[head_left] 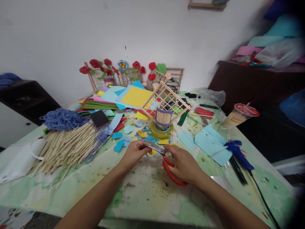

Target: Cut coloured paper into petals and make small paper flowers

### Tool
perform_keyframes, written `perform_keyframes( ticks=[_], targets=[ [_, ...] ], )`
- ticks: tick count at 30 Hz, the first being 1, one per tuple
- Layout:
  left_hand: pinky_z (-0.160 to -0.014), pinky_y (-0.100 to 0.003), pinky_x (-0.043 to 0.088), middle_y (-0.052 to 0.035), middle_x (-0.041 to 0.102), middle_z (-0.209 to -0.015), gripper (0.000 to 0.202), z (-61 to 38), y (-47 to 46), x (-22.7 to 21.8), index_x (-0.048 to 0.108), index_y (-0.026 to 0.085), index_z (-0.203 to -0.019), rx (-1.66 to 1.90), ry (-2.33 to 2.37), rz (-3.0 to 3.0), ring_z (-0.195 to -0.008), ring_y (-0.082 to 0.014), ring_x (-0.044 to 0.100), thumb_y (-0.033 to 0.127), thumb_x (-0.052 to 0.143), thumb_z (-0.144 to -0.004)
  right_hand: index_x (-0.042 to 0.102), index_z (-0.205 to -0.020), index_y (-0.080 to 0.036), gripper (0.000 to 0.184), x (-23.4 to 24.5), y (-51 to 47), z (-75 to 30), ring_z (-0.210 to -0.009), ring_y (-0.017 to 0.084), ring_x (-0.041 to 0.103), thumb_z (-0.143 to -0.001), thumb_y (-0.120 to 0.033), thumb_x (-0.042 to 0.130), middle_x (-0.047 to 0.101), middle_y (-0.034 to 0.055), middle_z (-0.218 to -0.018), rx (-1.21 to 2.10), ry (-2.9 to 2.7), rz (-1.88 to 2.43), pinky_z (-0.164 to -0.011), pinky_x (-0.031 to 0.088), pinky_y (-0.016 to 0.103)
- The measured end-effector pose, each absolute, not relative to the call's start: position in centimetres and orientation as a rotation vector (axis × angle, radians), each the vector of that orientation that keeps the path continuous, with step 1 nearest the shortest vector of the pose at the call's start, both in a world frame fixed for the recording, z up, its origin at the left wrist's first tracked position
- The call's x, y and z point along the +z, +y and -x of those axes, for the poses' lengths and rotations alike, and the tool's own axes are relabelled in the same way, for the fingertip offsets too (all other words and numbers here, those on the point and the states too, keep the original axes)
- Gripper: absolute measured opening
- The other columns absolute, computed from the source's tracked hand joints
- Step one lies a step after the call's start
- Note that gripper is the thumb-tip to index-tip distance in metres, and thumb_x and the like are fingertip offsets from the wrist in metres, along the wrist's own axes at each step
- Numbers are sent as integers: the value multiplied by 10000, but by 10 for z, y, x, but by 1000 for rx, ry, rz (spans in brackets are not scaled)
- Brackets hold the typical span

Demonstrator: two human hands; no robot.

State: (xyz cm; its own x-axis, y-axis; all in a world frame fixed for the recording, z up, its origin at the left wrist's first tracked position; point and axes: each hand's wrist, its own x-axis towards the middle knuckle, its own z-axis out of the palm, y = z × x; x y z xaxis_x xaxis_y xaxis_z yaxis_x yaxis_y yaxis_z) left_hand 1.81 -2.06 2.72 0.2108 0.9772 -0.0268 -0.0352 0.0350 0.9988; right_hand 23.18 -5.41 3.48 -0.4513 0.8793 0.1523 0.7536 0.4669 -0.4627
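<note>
My right hand (182, 160) grips a pair of scissors (170, 171) with red handles, its blades pointing left. The blades reach my left hand (136, 152), whose thumb and fingers are pinched together beside them. What those fingers hold is too small to make out. Just under the blades a yellow and blue paper flower (152, 154) is partly visible. Beyond the hands, a small bamboo-stick basket (163, 117) with purple yarn edging is on a stick lattice (168, 100), tilted above a roll of yellowish tape (162, 132). Cut blue paper petals (119, 145) lie left of the scissors.
Bamboo sticks (69, 146), blue-purple yarn (63, 119) and a phone (99, 119) lie at left. Coloured sheets (135, 97) are piled behind. At right are light-blue paper (212, 143), a blue glue gun (239, 156) with its cord, and a lidded cup (240, 116).
</note>
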Motion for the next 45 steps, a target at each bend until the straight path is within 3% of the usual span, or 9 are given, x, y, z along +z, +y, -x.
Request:
perform_keyframes(
  ticks=[18,25,31,35,39,45],
  targets=[
    [-645,-276,462,-59,690,-675,125,-14,-21,29,683,152,-637,1009,1077,-1337,-656,-184,614,270,682,-680,477,-1255,-166,516,36,-58,-227,-873,248,612,-794,-383,565,652,114,-973,502,-2395,1366,-705,422,303],
    [-591,-252,428,-46,672,-604,177,-16,-23,30,680,150,-639,989,1113,-1335,-585,-148,575,319,709,-684,546,-1064,-194,319,39,-61,-225,-647,181,603,-851,-430,511,666,34,-750,603,-2342,1365,-560,368,243],
    [-556,-202,400,-19,661,-590,201,-13,-19,29,689,152,-728,1161,1066,-1093,-549,-97,531,329,750,-655,507,-1212,-189,447,41,-53,-236,-672,184,622,-852,-455,484,693,74,-913,373,-2268,1534,-565,387,249],
    [-481,-151,347,-28,673,-640,194,-10,-16,31,691,135,-786,1184,969,-927,-496,-45,459,276,751,-668,534,-1225,-217,448,35,-45,-248,-750,226,653,-837,-435,485,706,82,-956,165,-2294,1763,-584,389,270],
    [-507,-121,399,-52,684,-700,181,-8,-14,32,691,106,-824,1164,874,-770,-512,-30,482,175,747,-667,544,-1236,-237,433,30,-38,-260,-814,240,657,-828,-370,483,707,80,-978,155,-2325,1923,-588,382,269],
    [-487,-98,433,-63,679,-722,105,-7,-11,32,661,78,-821,1163,854,-608,-482,-17,486,61,665,-718,550,-1243,-202,487,36,-29,-281,-817,234,642,-802,-405,514,696,85,-980,128,-2278,1963,-596,392,274]
  ],
)
